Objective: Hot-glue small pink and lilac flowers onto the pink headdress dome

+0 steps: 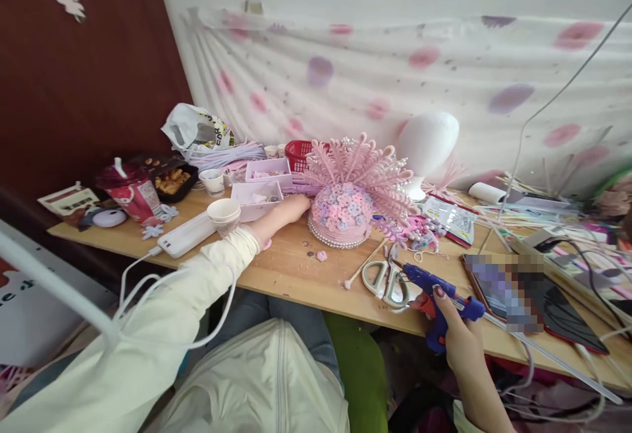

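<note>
My right hand (pixel 457 328) is wrapped round the handle of a blue hot glue gun (pixel 427 281), its nozzle pointing left over the table's front edge. My left hand (pixel 295 209) reaches out to the left side of a pink headpiece (pixel 340 216); its fingers are out of sight there, so I cannot make out their grip. Pink and lilac flowers cover the headpiece's dome, pearls ring its base, and a fan of pink plumes rises behind. One loose pink flower (pixel 322 256) lies in front. Scissors (pixel 388 281) and a thin stick (pixel 365 263) rest near the glue gun's nozzle.
Paper cups (pixel 224 212), white boxes (pixel 269 173), a power bank (pixel 185 235) with a cable and a red drink cup (pixel 128 193) stand on the left. A white foam head (pixel 429 143) is behind the headpiece. Phones (pixel 567 311), cables and craft stems crowd the right.
</note>
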### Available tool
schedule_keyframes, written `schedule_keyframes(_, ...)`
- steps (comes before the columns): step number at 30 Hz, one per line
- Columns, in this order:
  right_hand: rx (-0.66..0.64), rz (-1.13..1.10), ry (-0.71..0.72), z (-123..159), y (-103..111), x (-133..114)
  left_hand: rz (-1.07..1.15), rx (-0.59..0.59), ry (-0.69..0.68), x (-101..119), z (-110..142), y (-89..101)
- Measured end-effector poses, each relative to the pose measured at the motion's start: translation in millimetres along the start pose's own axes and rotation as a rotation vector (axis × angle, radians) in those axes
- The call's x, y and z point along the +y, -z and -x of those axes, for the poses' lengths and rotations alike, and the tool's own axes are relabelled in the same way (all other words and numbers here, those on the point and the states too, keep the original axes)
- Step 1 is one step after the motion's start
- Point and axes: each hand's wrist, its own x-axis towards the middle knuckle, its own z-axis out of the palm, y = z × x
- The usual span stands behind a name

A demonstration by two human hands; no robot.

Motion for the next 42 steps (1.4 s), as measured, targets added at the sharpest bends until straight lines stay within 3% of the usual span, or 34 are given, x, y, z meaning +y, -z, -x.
schedule_keyframes(5, -0.053, -0.024, -0.030, -2.0, 1.0, 2.0, -0.091, -0.190, -0.031, -2.1, 19.2, 13.3)
schedule_keyframes(8, -0.022, 0.011, -0.047, -1.2, 1.1, 0.5, -0.092, -0.240, -0.064, 0.8, 35.4, 20.7)
schedule_keyframes(14, 0.008, 0.003, -0.042, -1.0, 0.7, 0.4, 0.025, -0.157, -0.056, 3.1, 54.1, 27.7)
schedule_keyframes(21, -0.012, -0.010, -0.010, -4.3, 2.1, 6.7, 0.397, -0.135, 0.028, 0.7, 61.4, 25.5)
schedule_keyframes(29, -0.058, -0.025, 0.033, -1.3, 2.6, 8.3, 0.853, -0.090, 0.054, 33.8, 89.5, 29.4)
schedule_keyframes(34, -0.098, 0.004, 0.080, 2.2, 0.6, 1.6, 0.979, -0.040, 0.075, 56.6, 106.1, 26.6)
schedule_keyframes(42, -0.133, 0.041, 0.107, 3.4, 1.7, 1.8, 1.010, -0.008, 0.216, 52.3, 120.5, 16.2)
